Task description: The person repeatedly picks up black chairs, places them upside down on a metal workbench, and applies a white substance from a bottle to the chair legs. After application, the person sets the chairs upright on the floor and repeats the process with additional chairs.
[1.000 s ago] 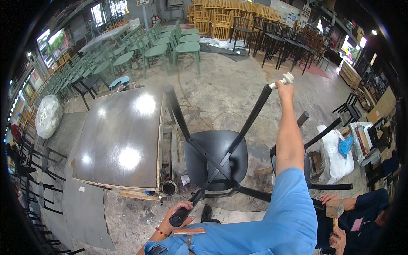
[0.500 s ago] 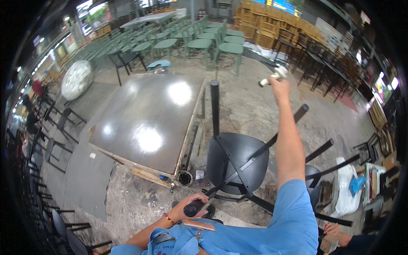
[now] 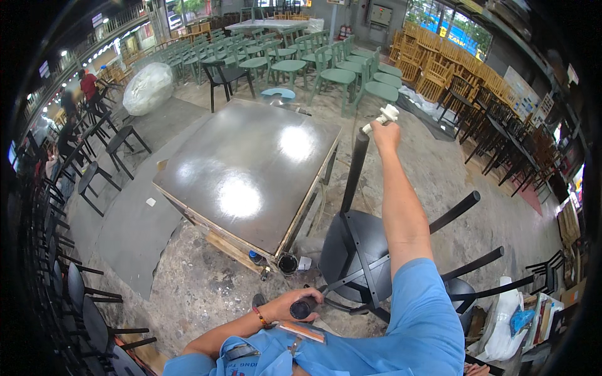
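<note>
Swung nearer the table (image 3: 251, 169), the stiff black chair (image 3: 357, 250) feels light; my left hand (image 3: 290, 307) grips one leg end, my right hand (image 3: 384, 133) clutches a white piece beside another leg.

There is a single view, from a wide fisheye camera worn on the person's head, looking steeply down and forward. Nearest, at the lower edge, is the person's own blue shirt (image 3: 401, 332), with both forearms coming up from it. The upturned black metal chair (image 3: 360, 257) sits close below the lens, and the large dark square tabletop (image 3: 251, 169) lies a little farther, left of centre. Far across the hall, rows of pale green chairs (image 3: 295, 59) curve along the top rim, where straight lines bend.
</note>
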`<state>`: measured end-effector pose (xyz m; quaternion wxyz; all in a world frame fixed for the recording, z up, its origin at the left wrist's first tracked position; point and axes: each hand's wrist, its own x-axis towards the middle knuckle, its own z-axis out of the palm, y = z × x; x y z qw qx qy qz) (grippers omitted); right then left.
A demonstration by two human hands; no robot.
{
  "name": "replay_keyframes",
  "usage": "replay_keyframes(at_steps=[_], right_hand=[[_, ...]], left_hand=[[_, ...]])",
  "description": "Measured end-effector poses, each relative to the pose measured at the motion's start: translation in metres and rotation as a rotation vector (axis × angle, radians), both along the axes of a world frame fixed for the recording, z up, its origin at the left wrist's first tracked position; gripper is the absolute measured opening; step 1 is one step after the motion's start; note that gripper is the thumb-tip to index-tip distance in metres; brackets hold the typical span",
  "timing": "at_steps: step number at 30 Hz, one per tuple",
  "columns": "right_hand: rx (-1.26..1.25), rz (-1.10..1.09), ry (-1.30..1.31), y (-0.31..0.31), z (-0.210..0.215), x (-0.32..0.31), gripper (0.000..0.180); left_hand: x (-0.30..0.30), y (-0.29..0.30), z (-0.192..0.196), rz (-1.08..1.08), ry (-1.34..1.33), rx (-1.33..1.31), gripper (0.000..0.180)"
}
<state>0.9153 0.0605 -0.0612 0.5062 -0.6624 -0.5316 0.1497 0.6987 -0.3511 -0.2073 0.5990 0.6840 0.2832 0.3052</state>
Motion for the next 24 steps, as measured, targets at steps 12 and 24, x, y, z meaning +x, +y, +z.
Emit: replay_keyframes(at_steps=[12,24], right_hand=[[-0.020,0.048,0.086,-0.002,-0.012,0.019,0.028],[0.011,0.149,0.144,-0.002,-0.010,0.019,0.029]], left_hand=[[0.000,-0.003,0.004,0.029,-0.023,-0.008,0.033],[0.000,-0.004,0.000,0.041,-0.056,-0.048,0.032]])
